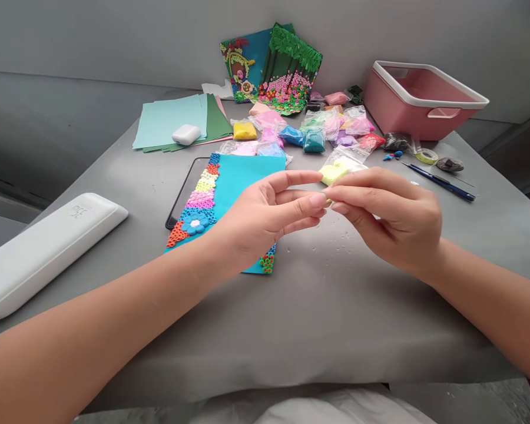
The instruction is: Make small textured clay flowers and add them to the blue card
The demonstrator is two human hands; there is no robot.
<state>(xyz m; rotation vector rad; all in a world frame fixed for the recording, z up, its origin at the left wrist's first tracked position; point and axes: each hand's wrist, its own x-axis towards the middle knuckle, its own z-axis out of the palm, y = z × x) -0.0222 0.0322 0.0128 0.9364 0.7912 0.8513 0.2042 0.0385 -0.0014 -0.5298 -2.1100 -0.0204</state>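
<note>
My left hand and my right hand meet above the table, fingertips together. Between them shows a sliver of a small pale yellow piece of clay, pinched and mostly covered by the fingers. Just behind the fingertips lies an opened bag of light yellow clay. Under my left forearm is a turquoise sheet with bands of small coloured clay rings along its left edge and a blue clay flower on them. My left hand hides part of that sheet.
Bagged clay, such as a yellow pack, spreads across the back. Two decorated panels lean on the wall beside a pink bin. A blue pen-like tool lies right; a white device and coloured sheets are left.
</note>
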